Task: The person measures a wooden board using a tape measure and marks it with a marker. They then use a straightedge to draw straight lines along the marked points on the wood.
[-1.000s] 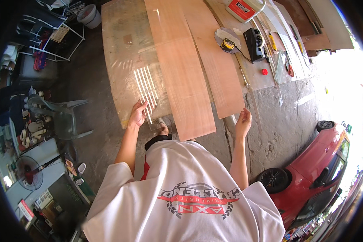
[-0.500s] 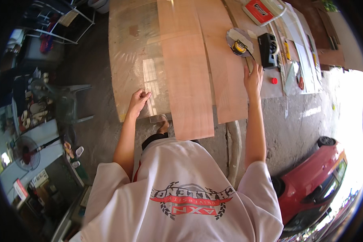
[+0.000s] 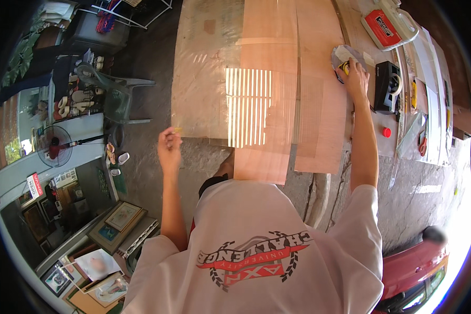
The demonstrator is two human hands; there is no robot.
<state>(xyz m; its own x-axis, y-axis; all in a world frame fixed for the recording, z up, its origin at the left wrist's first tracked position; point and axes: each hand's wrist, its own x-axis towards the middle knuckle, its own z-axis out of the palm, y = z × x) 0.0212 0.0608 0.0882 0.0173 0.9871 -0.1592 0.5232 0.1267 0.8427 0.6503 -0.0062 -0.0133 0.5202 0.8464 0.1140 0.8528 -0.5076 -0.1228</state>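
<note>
My right hand [image 3: 357, 83] reaches to the far right of the table. Its fingers are closed round a yellow and black tape measure [image 3: 345, 67], partly hidden by them, on a greyish round piece [image 3: 346, 51]. By the table's near left edge, my left hand [image 3: 169, 149] is raised with fingers curled and pinched. A small yellowish bit shows at its fingertips, too blurred to name. Two thin reddish-brown wood sheets, a left one [image 3: 261, 162] and a right one [image 3: 319, 118], lie side by side, their near ends past the table edge. Bright stripes of light cross the left one.
Right of my hand are a black tape dispenser [image 3: 388, 89], a red cap [image 3: 386, 132], orange-handled scissors [image 3: 423, 142] and a white jug [image 3: 390, 26] with a red label. A chair [image 3: 118, 94] and a fan [image 3: 55, 146] stand left; a red car [image 3: 413, 277] is at lower right.
My right hand has gone from beside the tape measure to closing on it. My left hand has moved off the tabletop to its left edge. The view has swung left.
</note>
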